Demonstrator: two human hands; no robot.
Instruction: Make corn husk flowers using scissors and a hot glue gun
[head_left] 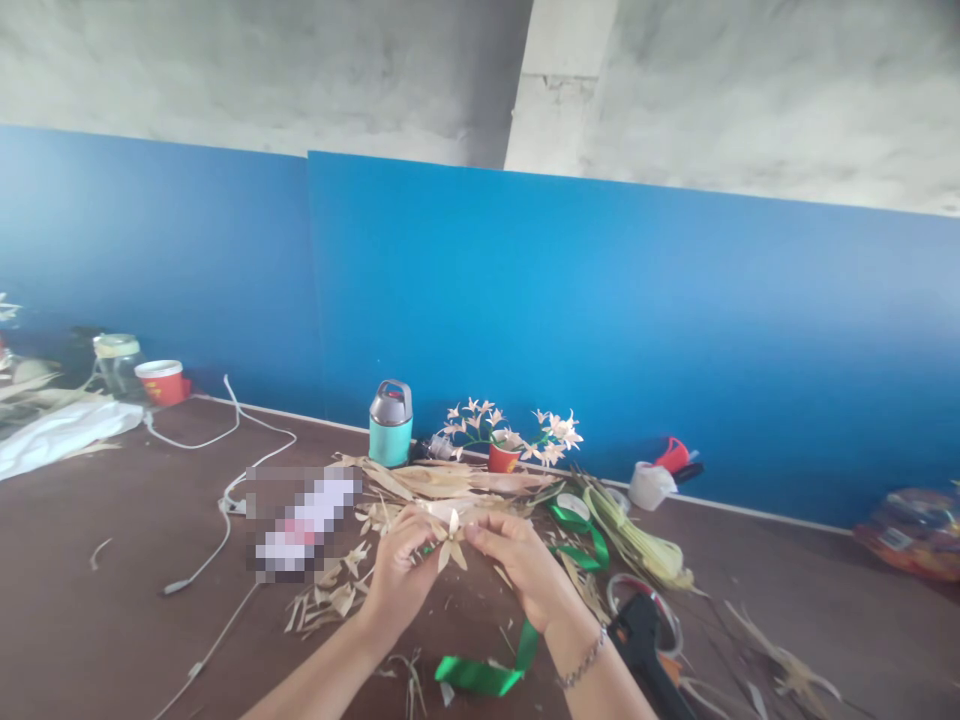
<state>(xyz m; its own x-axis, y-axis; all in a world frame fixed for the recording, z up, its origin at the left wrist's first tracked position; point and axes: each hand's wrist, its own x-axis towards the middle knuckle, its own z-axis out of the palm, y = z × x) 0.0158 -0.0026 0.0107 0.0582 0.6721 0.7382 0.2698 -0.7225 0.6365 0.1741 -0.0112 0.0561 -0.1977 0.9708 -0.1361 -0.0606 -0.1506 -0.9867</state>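
Between my two hands is a small pale husk flower (452, 550) with pointed petals, facing me. My left hand (403, 565) grips it from the left, its fingers curled around a bit of green below the petals. The thumb and forefinger of my right hand (514, 560) pinch a petal on the other side. A green ribbon (487, 676) lies curled on the table beneath my hands. Husk scraps and cut petals (341, 595) are scattered to the left. A black glue gun (643, 640) rests beside my right forearm, partly hidden by it.
Behind my hands lie dry husks (450, 482), a red cup (503, 456) of finished flowers and a turquoise flask (391, 435). A bundle of pale green strips (637, 535) is at right. White cables (225, 530) run across the left side. A blue partition (600, 300) borders the table.
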